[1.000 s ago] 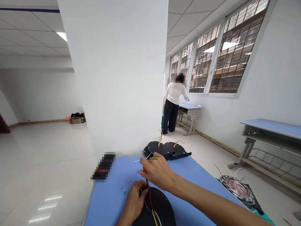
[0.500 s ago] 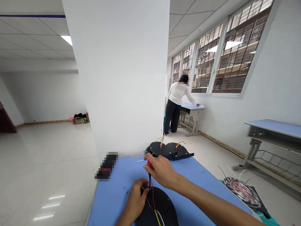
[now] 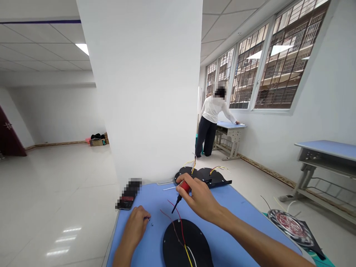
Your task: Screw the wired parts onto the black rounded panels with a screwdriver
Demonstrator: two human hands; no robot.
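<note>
My right hand (image 3: 198, 193) is wrapped around the red handle of a screwdriver (image 3: 184, 186). The screwdriver's dark shaft slants down to the left, its tip raised off the black round plate (image 3: 180, 241). Red, brown, yellow and white wires rise from the middle of that plate, and small screws sit near its rim. On the blue desktop to the left, my left hand (image 3: 135, 226) has its fingertips pinched at a small screw (image 3: 148, 218). A second loose screw (image 3: 152, 224) lies just beside those fingertips.
More black round plates with wires (image 3: 213, 177) lie at the desk's far edge, near a white pillar (image 3: 144, 92). A blurred phone-like black object (image 3: 130, 194) rests at the left edge. A patterned disc (image 3: 290, 226) sits lower right. Another person (image 3: 213, 109) leans over a desk behind.
My left hand has left the plate and moved left to the loose screws. My right hand has lifted the screwdriver off the plate's rim and tilted it. The view has shifted slightly.
</note>
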